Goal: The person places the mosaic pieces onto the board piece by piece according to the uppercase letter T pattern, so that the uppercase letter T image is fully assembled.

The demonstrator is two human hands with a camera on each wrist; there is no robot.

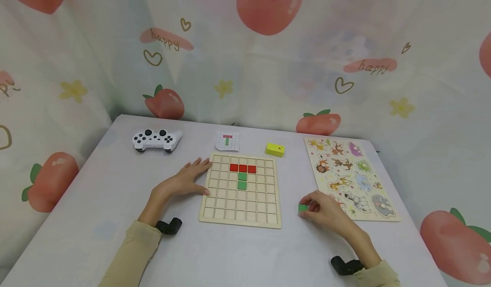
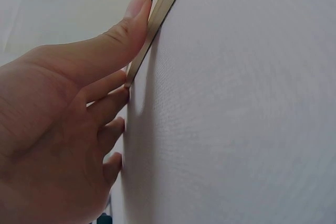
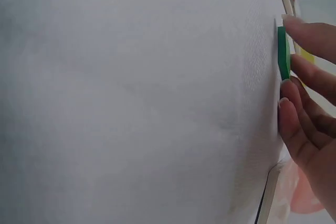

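Observation:
A square wooden grid board [image 1: 239,225] lies in the middle of the table. Three red tiles [image 1: 243,168] form a row in its upper part, with two green tiles [image 1: 242,185] in a column below the middle one. My left hand [image 1: 184,181] rests at the board's left side, thumb and fingertips against the edge, as the left wrist view also shows. To the right of the board, my right hand [image 1: 326,211] pinches a loose green square tile [image 3: 284,53] between thumb and fingers, low over the tabletop. Whether that tile touches the table I cannot tell.
Behind the board lies a small pattern card [image 1: 228,141] printed with a red and green T. A yellow block [image 1: 275,150] sits to its right. A white game controller [image 1: 156,140] is at the back left. An animal puzzle board [image 1: 322,172] lies near my right hand.

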